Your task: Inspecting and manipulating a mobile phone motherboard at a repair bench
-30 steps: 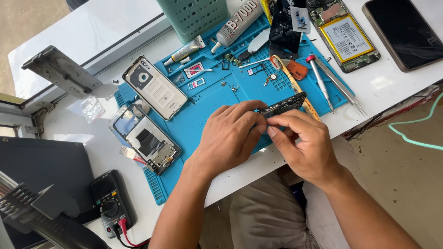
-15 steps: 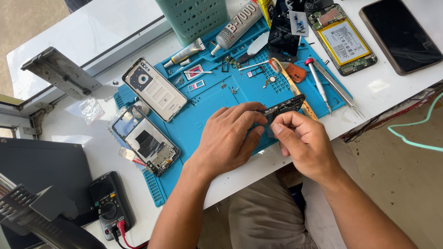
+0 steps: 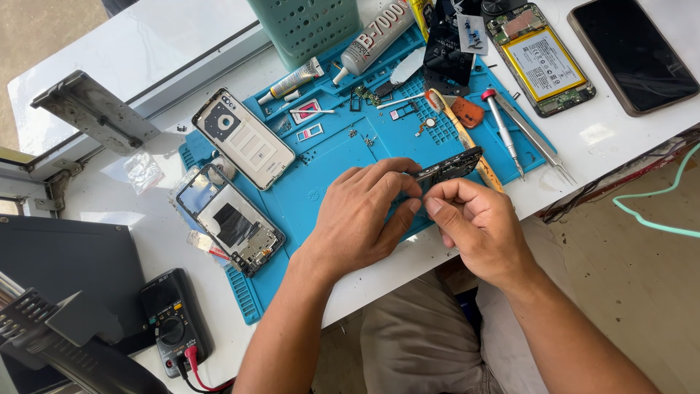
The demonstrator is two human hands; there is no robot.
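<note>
Multimeter [image 3: 173, 327]: one, black, at the desk [image 3: 131, 51] edge, far left.
Phones: two opened ones on the blue mat [image 3: 328, 182].
Left hand [image 3: 357, 219]: pinching the dark phone frame [image 3: 446, 166].
Right hand [image 3: 477, 226]: fingertips gripping the same frame, above the mat.
Tweezers [image 3: 539, 142]: one pair, right.

The white surface [image 3: 182, 51] has a big blue mat [image 3: 328, 197] lying flat in the middle. A black meter [image 3: 175, 321] with a red wire sits near the front left corner. A phone with a dark screen [image 3: 633, 52] lies at the far right. Next to it lies an open phone with a yellow battery [image 3: 541, 60], just touching the mat's edge. A small clear plastic bit [image 3: 142, 171], maybe a bag, lies left of the mat. A green basket [image 3: 306, 25] stands at the back.
</note>
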